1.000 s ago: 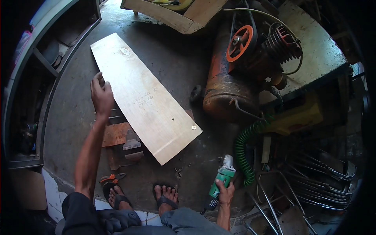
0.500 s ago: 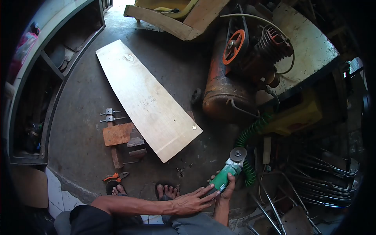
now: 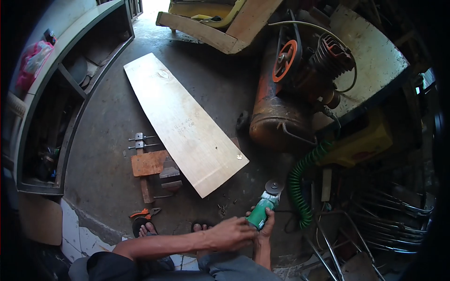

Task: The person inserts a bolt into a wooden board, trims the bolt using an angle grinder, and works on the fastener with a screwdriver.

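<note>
My right hand [image 3: 266, 228] is wrapped round the green body of an angle grinder [image 3: 260, 214] from beneath, its thumb on the right side. A round disc [image 3: 273, 187] sits at the tool's far end, pointing away from me over the floor. My left hand [image 3: 232, 234] reaches across to the grinder's rear end. Its fingers look bent but are smeared by motion, so whether they grip the tool is unclear. Beyond the hands and to the left, a long pale wooden board [image 3: 185, 126] lies tilted across the floor, with pencil marks on its face.
Clamps [image 3: 139, 141] and a brown wood piece [image 3: 149, 163] lie beside the board. Orange-handled pliers [image 3: 145, 213] rest near my foot. A rusty compressor [image 3: 279, 124] stands at the right, with a coiled green hose [image 3: 296, 185] and metal chair frames [image 3: 384, 220] nearby.
My left hand has drawn back from over the grinder's body towards its rear, fingers now more bent. The grinder has shifted slightly left and nearer. The whole view has shifted a little.
</note>
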`<action>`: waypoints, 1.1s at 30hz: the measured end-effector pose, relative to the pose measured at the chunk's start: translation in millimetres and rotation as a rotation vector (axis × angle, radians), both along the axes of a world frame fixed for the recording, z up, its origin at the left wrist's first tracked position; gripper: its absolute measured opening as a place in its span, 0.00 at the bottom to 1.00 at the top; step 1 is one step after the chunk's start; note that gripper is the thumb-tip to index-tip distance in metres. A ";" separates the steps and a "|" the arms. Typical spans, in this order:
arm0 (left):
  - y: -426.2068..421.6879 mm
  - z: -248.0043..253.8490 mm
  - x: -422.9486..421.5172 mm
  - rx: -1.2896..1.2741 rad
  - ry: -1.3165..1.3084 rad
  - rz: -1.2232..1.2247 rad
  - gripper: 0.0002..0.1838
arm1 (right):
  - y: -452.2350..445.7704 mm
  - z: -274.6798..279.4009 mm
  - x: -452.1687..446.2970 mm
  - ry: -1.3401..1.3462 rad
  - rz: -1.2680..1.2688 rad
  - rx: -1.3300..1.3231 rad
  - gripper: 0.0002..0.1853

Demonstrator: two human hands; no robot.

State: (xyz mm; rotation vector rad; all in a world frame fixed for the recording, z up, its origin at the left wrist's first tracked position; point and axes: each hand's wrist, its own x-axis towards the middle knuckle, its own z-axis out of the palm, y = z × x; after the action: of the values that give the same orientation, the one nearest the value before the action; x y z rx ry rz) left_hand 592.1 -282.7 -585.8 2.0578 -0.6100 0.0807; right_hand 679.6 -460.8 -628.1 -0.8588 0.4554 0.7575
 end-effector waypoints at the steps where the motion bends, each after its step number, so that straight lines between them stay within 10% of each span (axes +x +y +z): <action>1: 13.2 8.0 8.9 -0.053 -0.034 0.096 0.15 | 2.2 -2.3 -2.6 -0.028 -0.062 -0.031 0.28; 8: 69.2 -9.9 35.6 0.412 0.022 0.666 0.11 | 6.8 9.4 -6.3 -0.085 -0.087 -0.040 0.28; 14: 37.6 -15.4 -6.4 0.064 0.313 0.396 0.11 | 5.9 14.5 -5.1 -0.145 -0.062 -0.133 0.28; 28: 24.3 -24.0 -22.4 0.186 0.216 0.165 0.16 | 5.2 -81.4 43.3 -0.071 -0.096 0.225 0.28; 33: 68.9 -6.2 5.4 0.830 -0.048 0.593 0.30 | 5.5 -89.7 49.2 -0.070 -0.124 0.240 0.28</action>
State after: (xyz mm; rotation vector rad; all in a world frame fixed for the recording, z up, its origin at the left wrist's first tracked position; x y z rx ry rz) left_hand 597.4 -213.9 -592.0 2.9987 -0.0085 0.2549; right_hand 728.8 -455.3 -717.8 -0.6247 0.3443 0.6510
